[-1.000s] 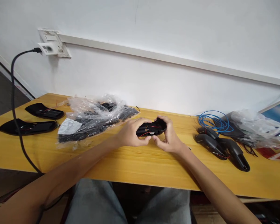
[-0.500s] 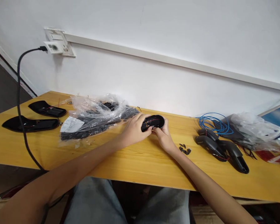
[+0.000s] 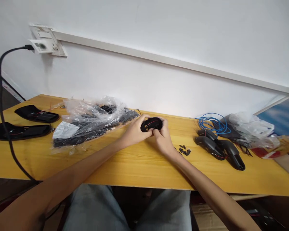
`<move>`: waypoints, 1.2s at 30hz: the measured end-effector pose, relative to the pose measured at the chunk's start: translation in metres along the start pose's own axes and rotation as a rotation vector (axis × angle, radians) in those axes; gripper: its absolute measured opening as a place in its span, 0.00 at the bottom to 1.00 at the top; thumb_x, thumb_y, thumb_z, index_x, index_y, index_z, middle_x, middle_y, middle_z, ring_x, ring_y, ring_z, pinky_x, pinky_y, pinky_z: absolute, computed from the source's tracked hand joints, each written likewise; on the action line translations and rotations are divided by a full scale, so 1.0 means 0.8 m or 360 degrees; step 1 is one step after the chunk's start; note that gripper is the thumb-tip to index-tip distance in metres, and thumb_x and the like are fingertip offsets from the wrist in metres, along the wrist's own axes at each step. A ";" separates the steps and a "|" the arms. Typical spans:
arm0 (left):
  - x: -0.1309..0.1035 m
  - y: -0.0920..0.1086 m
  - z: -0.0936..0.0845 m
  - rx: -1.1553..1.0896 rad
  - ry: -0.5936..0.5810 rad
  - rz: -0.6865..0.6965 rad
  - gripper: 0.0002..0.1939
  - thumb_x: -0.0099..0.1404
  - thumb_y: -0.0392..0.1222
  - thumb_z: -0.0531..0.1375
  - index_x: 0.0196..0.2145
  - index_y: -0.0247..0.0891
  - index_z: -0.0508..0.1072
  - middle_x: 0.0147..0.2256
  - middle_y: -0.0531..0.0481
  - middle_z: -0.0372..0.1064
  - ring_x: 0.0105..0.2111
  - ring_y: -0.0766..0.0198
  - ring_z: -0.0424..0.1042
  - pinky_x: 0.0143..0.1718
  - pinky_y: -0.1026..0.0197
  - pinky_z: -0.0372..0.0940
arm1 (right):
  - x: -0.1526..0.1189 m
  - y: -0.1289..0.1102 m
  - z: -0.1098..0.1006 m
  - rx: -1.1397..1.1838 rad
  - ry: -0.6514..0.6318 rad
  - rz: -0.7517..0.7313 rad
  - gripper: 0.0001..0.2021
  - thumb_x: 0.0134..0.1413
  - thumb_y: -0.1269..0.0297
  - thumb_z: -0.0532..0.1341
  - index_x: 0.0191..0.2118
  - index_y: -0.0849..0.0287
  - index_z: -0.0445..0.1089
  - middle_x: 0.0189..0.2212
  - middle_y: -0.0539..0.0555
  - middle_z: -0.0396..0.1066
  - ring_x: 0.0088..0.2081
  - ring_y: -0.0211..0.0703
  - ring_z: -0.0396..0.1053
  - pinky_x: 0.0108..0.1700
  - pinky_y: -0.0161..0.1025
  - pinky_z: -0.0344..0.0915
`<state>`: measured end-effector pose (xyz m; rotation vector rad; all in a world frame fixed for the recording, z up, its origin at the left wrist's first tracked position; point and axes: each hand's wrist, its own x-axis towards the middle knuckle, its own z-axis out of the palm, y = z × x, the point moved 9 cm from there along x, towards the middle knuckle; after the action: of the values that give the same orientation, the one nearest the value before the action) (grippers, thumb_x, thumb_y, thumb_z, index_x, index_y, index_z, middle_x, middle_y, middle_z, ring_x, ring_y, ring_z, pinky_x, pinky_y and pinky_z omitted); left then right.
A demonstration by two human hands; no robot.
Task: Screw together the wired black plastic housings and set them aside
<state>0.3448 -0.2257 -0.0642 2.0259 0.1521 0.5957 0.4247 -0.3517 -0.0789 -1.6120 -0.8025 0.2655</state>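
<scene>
Over the middle of the table, a curved black plastic housing (image 3: 152,124) is held between my two hands, its hollow inside facing up toward me. A thin red wire and a few small brass-coloured spots show inside it. My left hand (image 3: 136,131) is closed round its left end. At the right end, my right hand (image 3: 162,138) grips the rim, its thumb pressing at the near edge; most of its fingers are hidden behind the housing. Beside my right wrist, several small black parts (image 3: 185,150) lie loose on the wooden table (image 3: 144,166).
Left, two black curved shells (image 3: 37,114) lie open side up, near a hanging black cable (image 3: 2,96). A clear plastic bag (image 3: 86,123) of black parts sits beside them. Right are several black housings (image 3: 209,147), a blue cable coil (image 3: 212,123) and white plastic bags (image 3: 251,125).
The view has shifted a little, so most things appear further left. The housing looks slightly tipped in my hands, which keep their hold on it.
</scene>
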 end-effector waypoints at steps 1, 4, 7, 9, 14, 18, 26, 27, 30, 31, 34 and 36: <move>-0.001 -0.002 0.002 -0.0118 -0.0023 -0.0025 0.21 0.63 0.38 0.67 0.54 0.41 0.72 0.51 0.43 0.79 0.52 0.49 0.80 0.56 0.46 0.74 | 0.000 -0.006 0.000 0.0030 -0.0079 -0.0008 0.23 0.61 0.63 0.62 0.61 0.51 0.62 0.56 0.59 0.71 0.57 0.54 0.70 0.65 0.57 0.71; -0.006 -0.006 0.017 -0.0585 -0.0097 -0.0138 0.24 0.70 0.46 0.65 0.61 0.43 0.66 0.57 0.40 0.77 0.57 0.49 0.78 0.59 0.46 0.74 | -0.006 -0.023 0.000 0.0173 -0.0278 -0.0017 0.26 0.66 0.55 0.64 0.67 0.48 0.64 0.57 0.57 0.73 0.55 0.53 0.73 0.63 0.56 0.73; -0.017 -0.004 0.035 -0.0819 -0.0143 -0.0237 0.31 0.73 0.52 0.63 0.68 0.47 0.56 0.64 0.38 0.70 0.63 0.50 0.74 0.61 0.47 0.72 | -0.014 -0.027 -0.010 0.0234 -0.0254 0.0007 0.21 0.66 0.48 0.65 0.60 0.49 0.73 0.56 0.56 0.76 0.58 0.55 0.72 0.66 0.56 0.71; -0.026 -0.001 0.046 -0.0830 -0.0221 -0.0272 0.35 0.74 0.56 0.62 0.70 0.49 0.52 0.68 0.36 0.63 0.61 0.51 0.74 0.58 0.49 0.73 | -0.018 -0.024 -0.031 0.0328 -0.0113 0.0036 0.19 0.64 0.47 0.67 0.54 0.51 0.75 0.54 0.56 0.78 0.59 0.56 0.73 0.66 0.55 0.70; -0.036 -0.008 0.046 -0.0673 -0.0342 -0.0218 0.37 0.75 0.66 0.58 0.70 0.47 0.52 0.70 0.33 0.56 0.57 0.51 0.73 0.59 0.43 0.70 | -0.039 -0.025 -0.198 0.0313 0.0569 0.0007 0.22 0.60 0.44 0.64 0.53 0.52 0.72 0.44 0.55 0.78 0.49 0.54 0.77 0.58 0.53 0.75; -0.026 -0.031 0.025 -0.0529 -0.0229 -0.0255 0.36 0.75 0.65 0.57 0.70 0.45 0.51 0.71 0.33 0.54 0.61 0.48 0.69 0.65 0.40 0.65 | -0.064 -0.048 -0.330 -0.0904 0.0659 -0.0067 0.23 0.62 0.46 0.61 0.56 0.55 0.73 0.52 0.60 0.76 0.56 0.60 0.72 0.66 0.59 0.67; -0.020 -0.036 0.022 -0.0355 -0.0310 -0.0340 0.35 0.74 0.66 0.58 0.69 0.45 0.57 0.69 0.35 0.59 0.62 0.45 0.70 0.64 0.42 0.68 | -0.079 0.023 -0.320 -0.1956 0.0023 0.0127 0.34 0.63 0.39 0.61 0.60 0.65 0.67 0.54 0.73 0.73 0.58 0.72 0.72 0.63 0.62 0.70; -0.020 -0.037 0.024 -0.0344 -0.0325 -0.0358 0.35 0.73 0.66 0.58 0.68 0.45 0.58 0.69 0.35 0.60 0.61 0.45 0.71 0.64 0.42 0.68 | -0.077 0.026 -0.318 -0.1954 0.0012 0.0135 0.33 0.62 0.41 0.63 0.61 0.65 0.66 0.54 0.73 0.73 0.57 0.72 0.72 0.61 0.61 0.71; -0.017 -0.042 0.026 -0.0337 -0.0331 -0.0410 0.34 0.72 0.66 0.60 0.66 0.45 0.61 0.68 0.36 0.62 0.60 0.45 0.72 0.63 0.42 0.69 | -0.072 0.029 -0.317 -0.1866 0.0011 0.0158 0.30 0.59 0.51 0.65 0.61 0.63 0.66 0.52 0.70 0.76 0.54 0.69 0.75 0.57 0.58 0.73; -0.016 -0.044 0.027 -0.0340 -0.0330 -0.0419 0.34 0.72 0.66 0.60 0.65 0.45 0.62 0.68 0.36 0.62 0.60 0.45 0.73 0.63 0.42 0.69 | -0.070 0.029 -0.317 -0.1815 0.0021 0.0168 0.29 0.57 0.53 0.66 0.61 0.62 0.66 0.51 0.69 0.77 0.53 0.67 0.76 0.56 0.57 0.74; -0.013 -0.050 0.029 -0.0340 -0.0329 -0.0421 0.33 0.72 0.65 0.59 0.65 0.44 0.61 0.69 0.36 0.62 0.60 0.46 0.73 0.64 0.41 0.68 | -0.068 0.013 -0.325 -0.1689 0.0127 0.0148 0.30 0.51 0.50 0.69 0.57 0.61 0.70 0.51 0.67 0.77 0.53 0.66 0.76 0.57 0.56 0.73; -0.011 -0.054 0.029 -0.0328 -0.0313 -0.0421 0.33 0.72 0.65 0.59 0.65 0.45 0.61 0.68 0.36 0.62 0.61 0.46 0.73 0.65 0.40 0.68 | -0.071 -0.007 -0.344 -0.1659 0.0287 0.0120 0.27 0.51 0.48 0.70 0.53 0.60 0.74 0.49 0.65 0.78 0.52 0.65 0.75 0.55 0.55 0.73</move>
<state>0.3535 -0.2248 -0.1129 1.8139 0.2269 0.2341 0.5432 -0.6013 -0.0280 -2.5911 -0.7783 -0.3110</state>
